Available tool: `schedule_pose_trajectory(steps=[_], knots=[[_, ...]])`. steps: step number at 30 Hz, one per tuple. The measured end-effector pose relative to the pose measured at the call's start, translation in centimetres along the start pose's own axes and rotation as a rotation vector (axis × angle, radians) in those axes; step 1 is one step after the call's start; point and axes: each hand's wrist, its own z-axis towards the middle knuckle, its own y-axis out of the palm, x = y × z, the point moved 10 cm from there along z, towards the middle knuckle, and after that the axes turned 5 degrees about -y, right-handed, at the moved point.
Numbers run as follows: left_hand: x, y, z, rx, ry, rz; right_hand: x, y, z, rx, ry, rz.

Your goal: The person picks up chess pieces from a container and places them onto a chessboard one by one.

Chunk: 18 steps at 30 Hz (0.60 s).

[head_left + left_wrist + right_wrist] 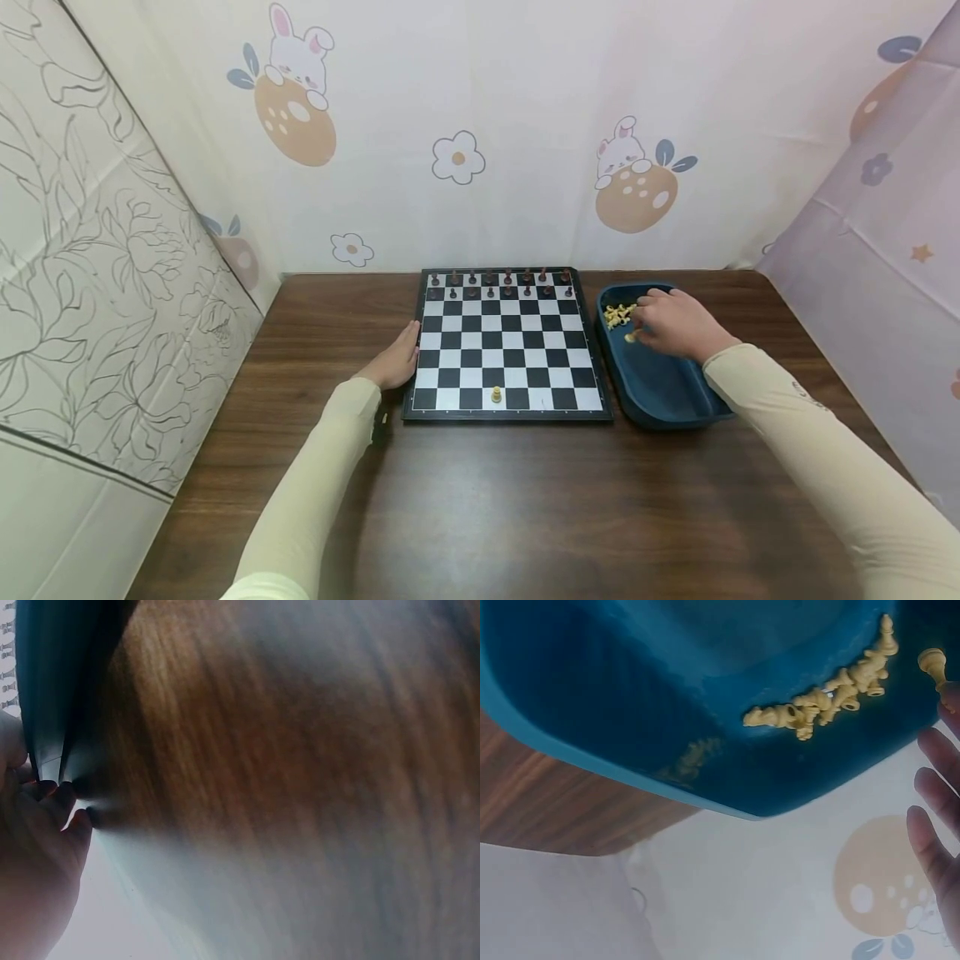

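Note:
A black-and-white chessboard (504,340) lies on the table, with dark reddish chess pieces (507,292) standing in its two far rows. One cream chess piece (497,395) stands upright in the nearest row. My left hand (395,360) rests along the board's left edge, fingertips touching its side. Over the blue tray (678,417), my right hand (673,321) pinches a cream chess piece (932,664) by one end, its round base showing; the gripped end is hidden. Several cream chess pieces (840,690) lie in a heap inside the tray, beside that hand.
The tray stands just right of the board on the brown wooden table (480,508). Behind both hangs a curtain (525,208) printed with rabbits and flowers. A patterned wall panel (112,250) rises along the left side.

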Motion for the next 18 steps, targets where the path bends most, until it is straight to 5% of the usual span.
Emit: schedule_pose_trajectory(steps=[18], knots=[[-0.2,0.0,0.1,-0.003,-0.019,-0.001,-2.3,-3.3,1.9,0.088,-0.050,-0.067]])
